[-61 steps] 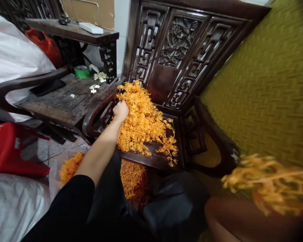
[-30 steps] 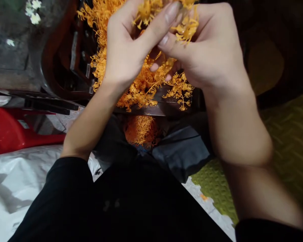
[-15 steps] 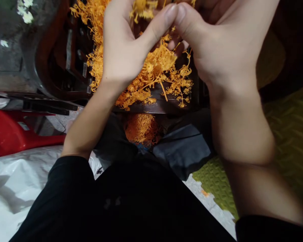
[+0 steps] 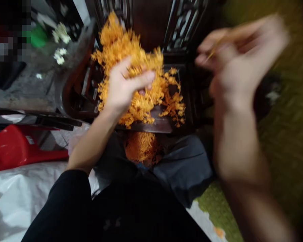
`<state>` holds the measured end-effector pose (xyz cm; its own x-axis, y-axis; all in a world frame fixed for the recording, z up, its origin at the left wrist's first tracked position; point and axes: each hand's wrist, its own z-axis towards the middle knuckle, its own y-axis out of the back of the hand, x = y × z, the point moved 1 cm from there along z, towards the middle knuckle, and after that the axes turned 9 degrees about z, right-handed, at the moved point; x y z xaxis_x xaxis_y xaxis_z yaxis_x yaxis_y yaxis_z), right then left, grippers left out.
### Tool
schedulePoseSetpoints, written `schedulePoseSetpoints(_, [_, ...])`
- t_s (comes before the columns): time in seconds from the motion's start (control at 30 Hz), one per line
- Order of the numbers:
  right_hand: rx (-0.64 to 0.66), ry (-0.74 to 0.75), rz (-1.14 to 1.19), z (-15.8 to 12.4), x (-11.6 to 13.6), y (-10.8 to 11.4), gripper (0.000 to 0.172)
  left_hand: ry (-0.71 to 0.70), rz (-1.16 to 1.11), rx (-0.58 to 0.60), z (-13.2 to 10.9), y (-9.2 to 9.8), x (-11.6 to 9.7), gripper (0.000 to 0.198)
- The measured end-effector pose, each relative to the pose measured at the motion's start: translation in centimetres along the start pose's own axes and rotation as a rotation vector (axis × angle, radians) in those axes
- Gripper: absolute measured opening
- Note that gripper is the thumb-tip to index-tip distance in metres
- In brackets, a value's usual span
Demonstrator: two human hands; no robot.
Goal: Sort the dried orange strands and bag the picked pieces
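A heap of orange branching sprigs (image 4: 146, 107) with small star-like ends lies on a dark wooden seat (image 4: 154, 127). My left hand (image 4: 118, 87) is over the heap, thumb stretched across and fingers curled, with an orange sprig (image 4: 138, 69) between thumb and fingers; its edges blend into the heap behind. Away to the right, my right hand (image 4: 242, 60) is raised and smeared by motion. Its fingers are pinched together around a thin orange stem (image 4: 213, 51). A smaller loose sprig (image 4: 175, 107) rests at the heap's right side.
More orange pieces fill a container (image 4: 141, 146) below the seat, between my knees. A curved wooden armrest (image 4: 63, 90) stands left of the heap. Further left are a red plastic object (image 4: 12, 144), a white plastic sheet (image 4: 20, 188) and white flowers (image 4: 60, 55). Green textured matting (image 4: 222, 208) covers the right floor.
My hands were together, thumbs touching, above the heap. They have parted: the right has swung out to the right, while the left stays over the heap. The view has tilted up.
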<state>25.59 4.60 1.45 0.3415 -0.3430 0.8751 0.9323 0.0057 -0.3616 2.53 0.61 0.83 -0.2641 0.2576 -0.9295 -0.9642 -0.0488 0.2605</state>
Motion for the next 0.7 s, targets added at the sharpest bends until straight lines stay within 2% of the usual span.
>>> schedulePoseSetpoints(0.03, [0.071,0.068,-0.086,-0.7,0.1,-0.5,0.019,0.050,-0.035,0.072,-0.1,-0.4,0.2,0.022])
schedulePoseSetpoints(0.1, [0.303,-0.055,-0.215,-2.3,-0.4,-1.9,0.005,0.111,-0.086,0.196,-0.1,-1.3,0.4,0.025])
schedulePoseSetpoints(0.17, [0.335,-0.132,-0.173,-3.3,-0.8,-3.2,0.015,0.121,-0.130,0.261,-0.1,-2.0,0.5,0.026])
schedulePoseSetpoints(0.23, [0.322,-0.189,-0.100,-3.8,-0.9,-4.0,0.027,0.121,-0.152,0.272,-0.2,-2.4,0.4,0.025])
schedulePoseSetpoints(0.3, [0.339,-0.201,-0.112,-4.1,-0.7,-4.5,0.036,0.113,-0.150,0.254,-0.3,-2.4,0.2,0.025])
schedulePoseSetpoints(0.37, [0.358,-0.157,-0.210,-4.3,-0.5,-4.7,0.037,0.088,-0.127,0.224,-0.6,-2.3,-0.2,0.026])
schedulePoseSetpoints(0.47, [0.283,-0.022,-0.352,-3.9,-0.4,-4.3,0.041,0.079,-0.085,0.183,-1.2,-1.9,-0.7,0.029])
schedulePoseSetpoints(0.53, [0.139,0.084,-0.374,-2.8,-0.3,-3.1,0.041,0.082,-0.121,0.168,-1.5,-1.4,-1.0,0.031])
schedulePoseSetpoints(0.63, [-0.149,0.181,-0.201,-0.2,-0.2,-0.3,0.043,0.067,-0.239,0.116,-1.7,-0.4,-1.3,0.032])
schedulePoseSetpoints(0.67, [-0.209,0.182,-0.109,0.6,-0.1,0.4,0.046,0.072,-0.252,0.112,-1.6,-0.1,-1.4,0.032])
schedulePoseSetpoints(0.7, [-0.211,0.162,-0.051,1.0,-0.2,0.7,0.047,0.085,-0.243,0.124,-1.4,0.1,-1.3,0.032])
